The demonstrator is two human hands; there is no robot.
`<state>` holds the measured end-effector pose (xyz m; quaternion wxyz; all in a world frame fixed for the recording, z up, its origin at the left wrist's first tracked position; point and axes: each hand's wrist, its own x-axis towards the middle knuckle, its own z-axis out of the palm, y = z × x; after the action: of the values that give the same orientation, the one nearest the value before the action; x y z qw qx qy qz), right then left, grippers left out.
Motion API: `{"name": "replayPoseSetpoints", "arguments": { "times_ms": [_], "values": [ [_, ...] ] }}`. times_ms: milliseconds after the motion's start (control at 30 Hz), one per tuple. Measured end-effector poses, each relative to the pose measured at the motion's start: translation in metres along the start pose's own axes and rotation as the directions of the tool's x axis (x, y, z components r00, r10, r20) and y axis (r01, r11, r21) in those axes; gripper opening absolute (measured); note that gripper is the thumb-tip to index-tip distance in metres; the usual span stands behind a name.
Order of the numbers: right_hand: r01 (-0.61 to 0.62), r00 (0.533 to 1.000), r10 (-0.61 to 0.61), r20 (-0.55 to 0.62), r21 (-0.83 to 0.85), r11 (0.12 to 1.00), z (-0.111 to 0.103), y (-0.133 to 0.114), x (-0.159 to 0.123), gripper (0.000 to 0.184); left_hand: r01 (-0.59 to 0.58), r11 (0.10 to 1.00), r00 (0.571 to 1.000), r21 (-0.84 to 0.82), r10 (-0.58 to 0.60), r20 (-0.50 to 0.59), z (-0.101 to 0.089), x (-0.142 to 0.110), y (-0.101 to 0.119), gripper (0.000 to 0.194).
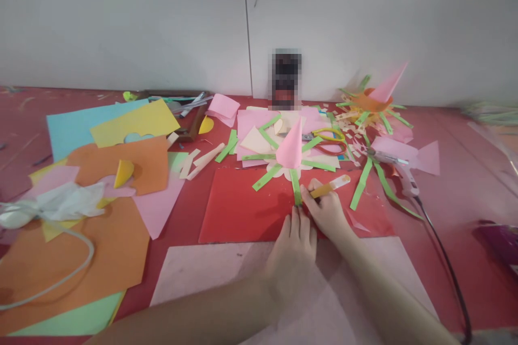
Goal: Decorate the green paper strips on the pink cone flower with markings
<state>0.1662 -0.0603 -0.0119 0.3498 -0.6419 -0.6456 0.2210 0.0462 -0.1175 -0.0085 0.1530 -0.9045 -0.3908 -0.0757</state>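
My right hand [326, 213] is closed around a yellowish-brown pen [329, 186], its tip down by a green paper strip [295, 186]. With fingers stretched out flat, my left hand [294, 237] presses at the near end of that strip. The strip is one of several green strips spreading out from under a pink paper cone [290, 145], which stands upright on a pale scalloped paper piece [275, 171]. Beneath them lies a glossy red board [243, 210]. Whatever mark the pen makes is too small to see.
A glue gun [404, 172] with a black cord lies at the right. Scissors [329, 140] rest behind the cone. Another pink cone [388, 86] with an orange base stands back right. Coloured sheets [117, 164] and a white cable [87, 259] cover the left. A wall [162, 21] closes the back.
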Motion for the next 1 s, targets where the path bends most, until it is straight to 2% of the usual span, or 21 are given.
{"name": "replayPoseSetpoints", "arguments": {
  "times_ms": [367, 1000],
  "values": [
    [-0.018, 0.998, 0.016, 0.057, 0.043, 0.999, -0.0014, -0.0011, -0.0009, 0.033, 0.000, 1.000, 1.000, -0.021, 0.000, 0.006, -0.0010, 0.0001, 0.0001, 0.030],
    [-0.013, 1.000, 0.014, -0.019, 0.030, 0.999, -0.0003, -0.0043, 0.0007, 0.034, -0.006, 1.000, 0.999, -0.001, 0.006, 0.036, -0.0003, 0.0005, 0.0002, 0.032]
  ]
}}
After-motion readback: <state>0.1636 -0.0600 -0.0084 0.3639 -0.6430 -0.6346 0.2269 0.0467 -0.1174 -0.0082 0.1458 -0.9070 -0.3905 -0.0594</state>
